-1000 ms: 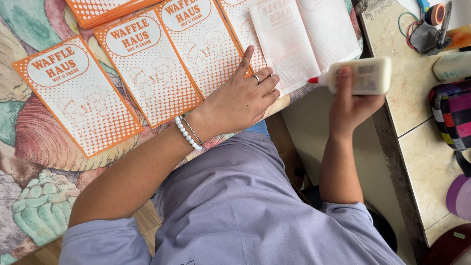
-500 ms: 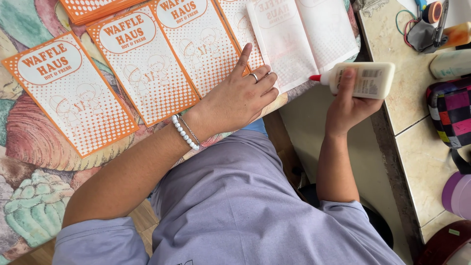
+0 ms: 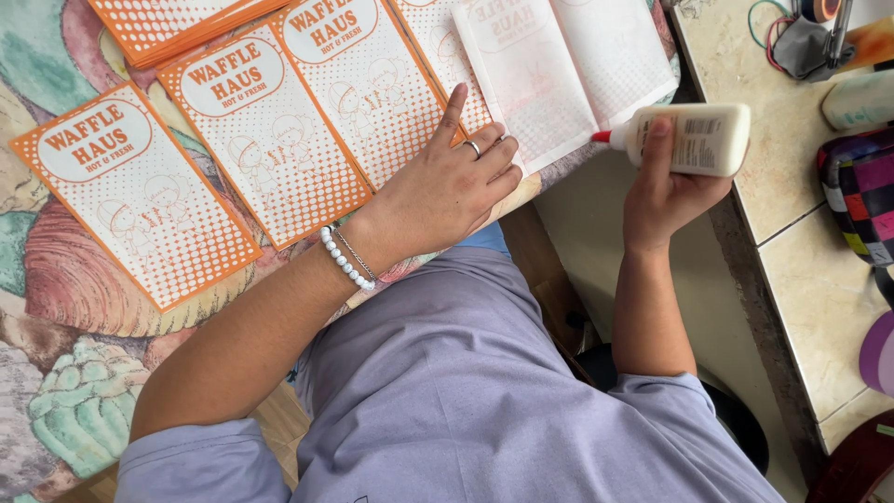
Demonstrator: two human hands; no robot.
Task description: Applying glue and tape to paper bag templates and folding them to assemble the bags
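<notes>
Head view looked down on a person in a lilac short-sleeved shirt (image 3: pixel 466 391) seated at a tabletop (image 3: pixel 56 307) covered with a cloth printed in shells and sea colours. The right hand (image 3: pixel 666 182) was wrapped around a white plastic glue bottle with a red nozzle (image 3: pixel 694 140), fingers curled shut on its body, index finger laid along the side. The bottle lay sideways in the air, its nozzle pointing at the near edge of an unfolded white paper sheet with faint orange print showing through (image 3: pixel 568 65), just short of touching it as far as I could tell.

Left of the bottle, the left hand (image 3: pixel 447 191) rested flat on the tabletop edge, fingers loosely together, index finger stretched out onto an orange-and-white dotted paper bag (image 3: pixel 363 84). It held nothing. A ring sat on one finger, and a white bead bracelet (image 3: pixel 346 259) circled the wrist.

Farther left of the bottle lay more of the same orange bags in a row (image 3: pixel 140 196), flat and overlapping slightly. Right of the bottle stood a pale stone counter (image 3: pixel 792 242) with a checked multicoloured pouch (image 3: pixel 861 196) on it.
</notes>
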